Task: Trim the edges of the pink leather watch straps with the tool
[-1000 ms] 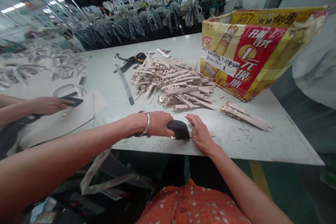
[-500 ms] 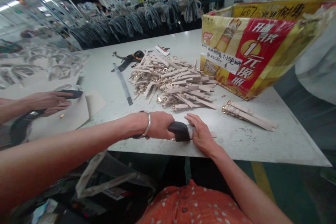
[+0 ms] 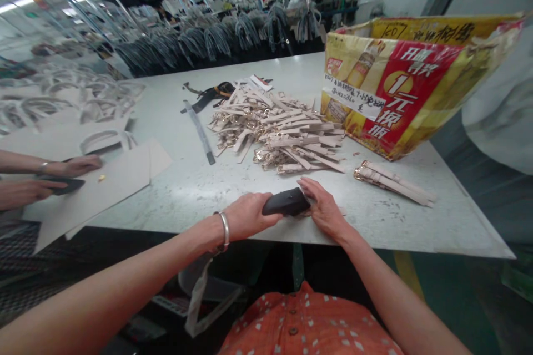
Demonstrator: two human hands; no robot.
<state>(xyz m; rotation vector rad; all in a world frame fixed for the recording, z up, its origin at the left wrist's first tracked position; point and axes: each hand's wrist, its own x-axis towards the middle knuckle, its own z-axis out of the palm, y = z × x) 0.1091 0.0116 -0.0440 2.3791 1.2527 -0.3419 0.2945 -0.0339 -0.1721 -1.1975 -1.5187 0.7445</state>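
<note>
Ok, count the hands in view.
4: the person's left hand and right hand, both on a black piece, and a co-worker's upper hand and lower hand, far left. More may be hidden.

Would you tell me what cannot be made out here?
Head view:
Dark object between left hand and right hand: underside hidden by both.
Pale straps: lower ones buried in the pile.
Handwritten label on the printed bag: too small to read.
Co-worker's arms: cut off by the left edge.

A black strap piece (image 3: 286, 202) is gripped by the left hand (image 3: 250, 217) and touched by the right hand (image 3: 325, 209) on the white surface (image 3: 416, 227), near a heap of beige buckled straps (image 3: 277, 136).
</note>
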